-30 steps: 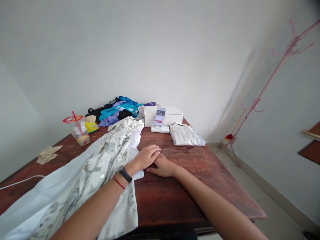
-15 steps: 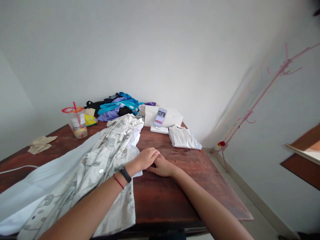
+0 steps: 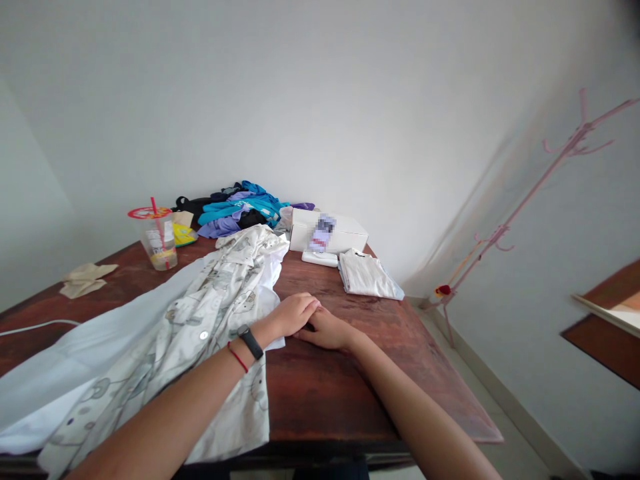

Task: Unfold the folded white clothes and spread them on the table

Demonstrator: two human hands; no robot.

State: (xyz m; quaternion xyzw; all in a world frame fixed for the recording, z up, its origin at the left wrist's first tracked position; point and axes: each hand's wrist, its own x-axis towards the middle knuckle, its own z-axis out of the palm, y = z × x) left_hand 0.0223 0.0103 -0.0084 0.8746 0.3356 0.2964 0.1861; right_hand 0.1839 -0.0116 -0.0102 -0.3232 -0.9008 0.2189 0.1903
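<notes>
Your hands have kept their place since a second ago; only your head has turned a little, so the pink coat stand (image 3: 525, 193) by the right wall now sits lower in the view and the drink cup (image 3: 157, 237) a touch higher.

Your left hand (image 3: 293, 315) lies open and palm down, its heel on the near right edge of the printed shirt (image 3: 220, 300), its fingers laid over the fingers of your right hand (image 3: 327, 330). Your right hand is open too, flat on the bare wood of the bench (image 3: 325, 393) just beside the shirt. Neither hand grips anything. You wear a black band (image 3: 250, 342) and a red string (image 3: 239, 357) on your left wrist.

The shirt, cream with a faint pattern and buttons, is spread from the near left corner of the bench up towards its middle, where its collar end bunches in folds. It lies on top of a pale blue cloth (image 3: 75, 360) that shows along its left side.

Further back, a heap of blue, purple and black clothes (image 3: 240, 213) is piled against the wall. To its right stands a white box (image 3: 345, 230), with a small white device (image 3: 320, 258) just in front of it. A folded white garment (image 3: 367, 275) lies near the right edge of the bench, well apart from your hands. The cup, clear with a red straw, stands at the back left, next to a yellow packet (image 3: 183, 235). A crumpled beige cloth (image 3: 85, 280) and a white cable (image 3: 35, 327) lie at the far left.
</notes>
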